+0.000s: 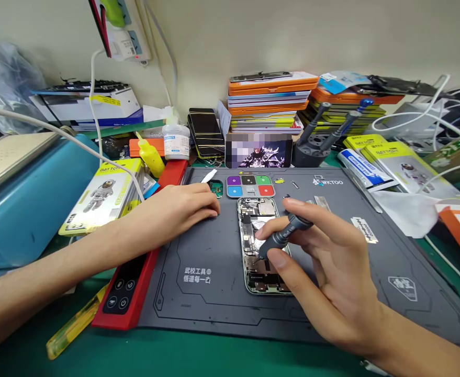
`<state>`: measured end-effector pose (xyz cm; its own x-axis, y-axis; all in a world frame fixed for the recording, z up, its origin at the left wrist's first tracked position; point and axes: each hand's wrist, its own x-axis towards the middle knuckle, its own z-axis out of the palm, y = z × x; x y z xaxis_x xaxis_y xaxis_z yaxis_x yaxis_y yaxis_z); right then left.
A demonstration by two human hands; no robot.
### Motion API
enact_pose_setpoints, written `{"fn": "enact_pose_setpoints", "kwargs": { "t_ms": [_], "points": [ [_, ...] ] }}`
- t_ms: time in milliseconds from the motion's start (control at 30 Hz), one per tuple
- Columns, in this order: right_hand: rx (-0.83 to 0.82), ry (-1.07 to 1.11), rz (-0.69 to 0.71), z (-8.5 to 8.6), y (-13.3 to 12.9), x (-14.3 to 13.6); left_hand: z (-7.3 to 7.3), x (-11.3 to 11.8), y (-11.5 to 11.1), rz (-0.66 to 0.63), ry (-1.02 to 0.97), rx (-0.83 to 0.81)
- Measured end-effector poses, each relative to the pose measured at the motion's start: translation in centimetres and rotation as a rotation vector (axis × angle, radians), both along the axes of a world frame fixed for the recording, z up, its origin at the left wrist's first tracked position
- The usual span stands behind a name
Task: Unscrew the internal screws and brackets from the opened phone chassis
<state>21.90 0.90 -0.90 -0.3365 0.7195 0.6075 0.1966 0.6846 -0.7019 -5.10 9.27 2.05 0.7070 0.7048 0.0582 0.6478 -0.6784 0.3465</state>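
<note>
An opened smartphone (249, 238) lies face up on the grey repair mat (214, 309), its inner boards and metal plates bare. My right hand (332, 267) grips a dark grey precision screwdriver (279, 238), tilted with its tip down at the lower left part of the phone. My left hand (192, 207) rests on the mat to the left of the phone, fingers curled and pressed together. Whatever those fingers may hold is hidden. Just beyond them sits a small green recess with tiny parts (216, 188). A coloured screw tray (250, 186) stands above the phone.
A phone playing a video (269, 152) leans at the back beside a screwdriver holder (312, 149). A red device with touch buttons (118, 298) runs along the mat's left edge. Yellow battery boxes (100, 196) lie left. A razor blade (365, 229) and a metal strip (322, 202) lie right.
</note>
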Motion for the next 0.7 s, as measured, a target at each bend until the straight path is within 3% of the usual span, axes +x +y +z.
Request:
{"fn": "enact_pose_setpoints", "kwargs": {
  "t_ms": [333, 700],
  "points": [
    [-0.002, 0.020, -0.003, -0.2, 0.2, -0.2, 0.0, 0.3, 0.0, 0.060, -0.043, 0.035],
    [-0.121, 0.085, -0.015, 0.1, 0.3, -0.2, 0.0, 0.6, -1.2, 0.217, -0.094, 0.131]
  ]
}}
